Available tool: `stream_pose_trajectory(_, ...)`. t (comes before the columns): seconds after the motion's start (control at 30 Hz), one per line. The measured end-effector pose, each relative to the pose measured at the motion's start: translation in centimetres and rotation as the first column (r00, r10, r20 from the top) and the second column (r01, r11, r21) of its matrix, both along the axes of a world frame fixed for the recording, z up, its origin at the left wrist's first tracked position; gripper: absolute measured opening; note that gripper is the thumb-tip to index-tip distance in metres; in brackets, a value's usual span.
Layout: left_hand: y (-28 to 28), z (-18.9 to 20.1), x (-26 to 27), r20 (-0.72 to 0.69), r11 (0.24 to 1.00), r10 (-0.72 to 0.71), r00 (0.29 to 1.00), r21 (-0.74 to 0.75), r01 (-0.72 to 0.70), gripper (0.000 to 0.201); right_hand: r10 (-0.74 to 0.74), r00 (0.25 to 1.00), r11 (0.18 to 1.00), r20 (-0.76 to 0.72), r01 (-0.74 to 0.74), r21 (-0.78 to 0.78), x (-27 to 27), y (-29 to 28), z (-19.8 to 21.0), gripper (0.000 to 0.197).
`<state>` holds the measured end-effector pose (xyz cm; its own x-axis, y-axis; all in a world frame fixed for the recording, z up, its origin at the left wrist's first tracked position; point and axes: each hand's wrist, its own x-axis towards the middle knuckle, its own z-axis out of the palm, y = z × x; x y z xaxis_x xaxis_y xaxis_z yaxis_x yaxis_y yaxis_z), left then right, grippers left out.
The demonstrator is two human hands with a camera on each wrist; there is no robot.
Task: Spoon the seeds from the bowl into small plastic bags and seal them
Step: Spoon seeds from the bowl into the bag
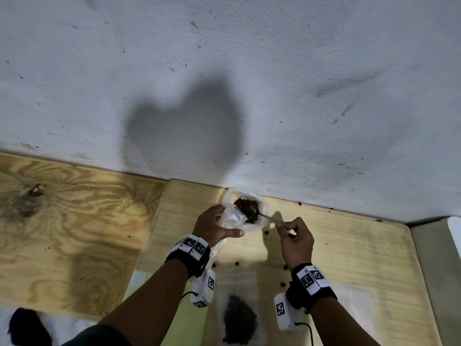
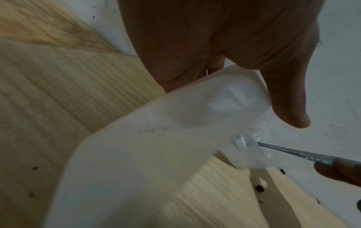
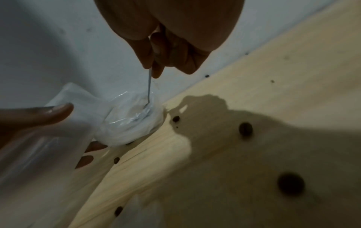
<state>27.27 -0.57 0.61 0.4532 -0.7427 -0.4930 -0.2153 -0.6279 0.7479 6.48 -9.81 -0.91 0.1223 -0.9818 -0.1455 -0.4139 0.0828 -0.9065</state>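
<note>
A clear plastic bowl (image 1: pixel 262 222) of dark seeds (image 1: pixel 247 207) sits by the wall at the board's far edge. My left hand (image 1: pixel 214 227) holds a small clear plastic bag (image 1: pixel 230 217) with its mouth tilted against the bowl's near-left rim; the thumb (image 2: pixel 287 108) lies along the bag (image 2: pixel 156 146). My right hand (image 1: pixel 295 239) pinches the handle of a metal spoon (image 1: pixel 268 217), whose tip is down in the seeds. In the right wrist view the spoon (image 3: pixel 149 88) reaches into the bowl (image 3: pixel 134 123).
A filled bag of seeds (image 1: pixel 238 318) lies on the light wooden board (image 1: pixel 349 258) near my wrists. Loose seeds (image 1: pixel 283 284) are scattered over the board. The white wall (image 1: pixel 224 71) rises right behind the bowl. A plywood surface (image 1: pixel 62 221) lies to the left.
</note>
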Motion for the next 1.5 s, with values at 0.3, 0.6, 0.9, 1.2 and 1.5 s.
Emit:
stream_pose_trajectory(0.3, 0.2, 0.4, -1.1, 0.006, 0.998, -0.057, 0.998, -0.03, 0.058, 0.093, -0.151, 0.98, 0.916, 0.129, 0.09, 0.391, 1.1, 0.7, -2.7, 0.042)
stream_pose_trajectory(0.6, 0.4, 0.9, -0.9, -0.003, 0.998, -0.068, 0.998, 0.015, 0.068, 0.106, -0.233, 0.948, 0.896, 0.215, 0.124, 0.426, 0.0, -0.7, -0.4, 0.032)
stream_pose_trajectory(0.9, 0.5, 1.3, -1.1, 0.04, 0.998, -0.049, 0.998, 0.032, 0.048, 0.104, -0.171, 0.934, 0.947, 0.314, 0.068, 0.313, -2.2, -2.3, 4.3, 0.033)
stream_pose_trajectory(1.2, 0.4, 1.6, -1.9, 0.034, 1.0, -0.015, 0.999, 0.026, 0.014, 0.09, 0.13, 0.969, 0.983, 0.21, -0.154, 0.102, -0.7, -1.8, 5.5, 0.036)
stream_pose_trajectory(1.5, 0.1, 1.1, -1.2, -0.032, 0.999, 0.002, 0.999, 0.042, 0.0, 0.102, -0.018, 0.99, 1.0, 0.141, 0.018, 0.0, -1.4, -1.9, 4.2, 0.031)
